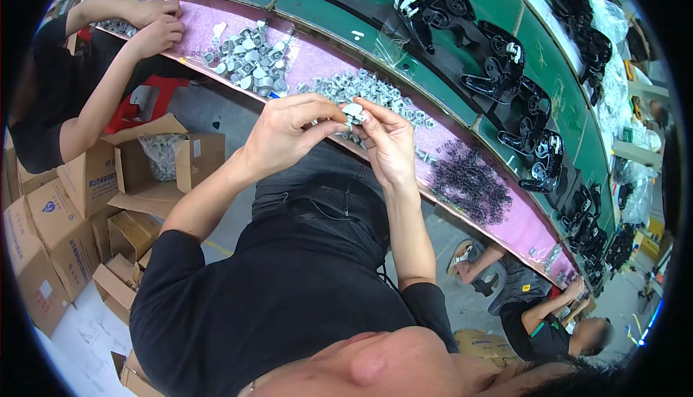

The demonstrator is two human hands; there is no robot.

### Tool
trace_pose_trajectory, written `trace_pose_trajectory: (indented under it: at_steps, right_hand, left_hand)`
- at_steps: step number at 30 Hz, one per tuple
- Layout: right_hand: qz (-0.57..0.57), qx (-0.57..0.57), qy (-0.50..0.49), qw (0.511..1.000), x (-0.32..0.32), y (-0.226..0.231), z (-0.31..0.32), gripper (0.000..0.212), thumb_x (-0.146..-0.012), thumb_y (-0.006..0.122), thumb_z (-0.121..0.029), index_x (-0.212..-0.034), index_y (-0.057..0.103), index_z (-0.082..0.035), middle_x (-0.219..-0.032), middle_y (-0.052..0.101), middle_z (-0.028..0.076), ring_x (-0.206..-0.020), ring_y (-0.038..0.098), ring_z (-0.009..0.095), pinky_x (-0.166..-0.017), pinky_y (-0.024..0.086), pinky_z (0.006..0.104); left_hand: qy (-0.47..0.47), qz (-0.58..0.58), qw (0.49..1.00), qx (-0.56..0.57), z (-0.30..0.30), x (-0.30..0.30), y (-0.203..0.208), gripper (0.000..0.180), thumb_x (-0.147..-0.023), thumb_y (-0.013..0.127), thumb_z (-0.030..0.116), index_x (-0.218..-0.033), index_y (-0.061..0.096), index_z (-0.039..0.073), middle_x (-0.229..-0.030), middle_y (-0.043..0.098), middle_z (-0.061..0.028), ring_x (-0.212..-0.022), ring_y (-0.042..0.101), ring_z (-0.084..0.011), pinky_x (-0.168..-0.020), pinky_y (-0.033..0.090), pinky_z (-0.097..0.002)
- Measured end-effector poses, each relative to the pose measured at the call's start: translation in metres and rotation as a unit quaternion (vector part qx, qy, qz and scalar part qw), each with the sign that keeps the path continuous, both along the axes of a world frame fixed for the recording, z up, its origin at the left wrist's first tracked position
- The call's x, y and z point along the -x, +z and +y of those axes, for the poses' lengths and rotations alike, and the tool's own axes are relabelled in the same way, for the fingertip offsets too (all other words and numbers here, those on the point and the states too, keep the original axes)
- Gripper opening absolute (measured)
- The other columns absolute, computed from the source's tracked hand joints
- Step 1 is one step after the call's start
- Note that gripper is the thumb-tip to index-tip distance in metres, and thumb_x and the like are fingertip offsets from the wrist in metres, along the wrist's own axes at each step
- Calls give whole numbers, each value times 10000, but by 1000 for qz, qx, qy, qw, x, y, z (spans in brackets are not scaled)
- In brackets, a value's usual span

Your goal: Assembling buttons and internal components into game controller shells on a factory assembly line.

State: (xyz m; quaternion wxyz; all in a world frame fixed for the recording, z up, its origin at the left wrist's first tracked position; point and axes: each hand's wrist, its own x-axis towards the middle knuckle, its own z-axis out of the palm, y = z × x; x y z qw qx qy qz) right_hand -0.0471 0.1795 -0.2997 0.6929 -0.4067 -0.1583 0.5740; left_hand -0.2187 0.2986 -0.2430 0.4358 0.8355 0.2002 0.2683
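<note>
In front of my body, my left hand (297,131) and my right hand (390,141) meet over the near edge of the pink-topped bench. Both are closed, fingertips pinching one small grey plastic part (353,111) with a rounded pale face. The fingers cover much of it. Just beyond my hands spreads a heap of small grey parts (375,92). Left of that lies a pile of larger grey rounded pieces (253,59). On the right is a scatter of small thin black pieces (473,184).
Past the pink strip (323,50) runs a green conveyor surface (328,18) bearing black moulded shells (498,68) on dark trays. A co-worker's hands (155,27) work at far left; another person (552,317) sits lower right. Cardboard boxes (61,234) stand on the floor at left.
</note>
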Motion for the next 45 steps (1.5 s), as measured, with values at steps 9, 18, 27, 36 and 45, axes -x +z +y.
trace_pose_trajectory:
  at_steps: [9, 18, 27, 36, 45]
  right_hand:
    - [63, -24, 46, 997, -11, 14, -8, 369, -1020, 692, -47, -1350, 542, 20, -1118, 750, 142, -978, 762, 207, -910, 663, 387]
    - [-447, 97, -295, 839, -85, 74, -54, 207, -938, 752, -49, -1138, 720, -7, -1060, 767, 100, -976, 718, 176, -900, 568, 334]
    - [-805, 389, -260, 364, -253, 63, -94, 284, -905, 763, -272, -1020, 792, -14, -1473, 579, 268, -1462, 434, 479, -1251, 282, 590]
    - [-765, 342, -374, 396, -254, 66, -89, 174, -1023, 651, -224, -999, 697, -57, -1002, 762, 171, -1036, 723, 391, -1087, 482, 532]
    - [-475, 111, -462, 741, -212, 117, -100, 258, -1064, 678, -153, -1180, 750, 65, -1077, 766, 90, -950, 678, 124, -868, 541, 259]
  left_hand:
    - [-25, 12, 998, -55, -6, -15, 24, 462, -762, 840, -20, -1208, 720, 2, -1119, 742, -136, -958, 694, -308, -806, 561, -379]
    - [-95, -38, 995, 20, -14, -40, 33, 380, -770, 836, -36, -1139, 747, -20, -1115, 745, -121, -869, 661, -212, -813, 549, -335]
    - [-86, -41, 995, 23, -20, -40, 32, 388, -762, 822, -70, -1141, 745, -35, -1110, 746, -130, -858, 650, -178, -825, 546, -316]
    - [-57, -48, 997, 27, -12, -34, 32, 377, -786, 861, 5, -1147, 761, -36, -1064, 773, -126, -845, 679, -183, -818, 556, -318]
    - [-39, -54, 997, -25, 9, -32, 47, 376, -794, 863, 11, -1153, 761, -29, -1057, 780, -131, -853, 720, -185, -808, 570, -314]
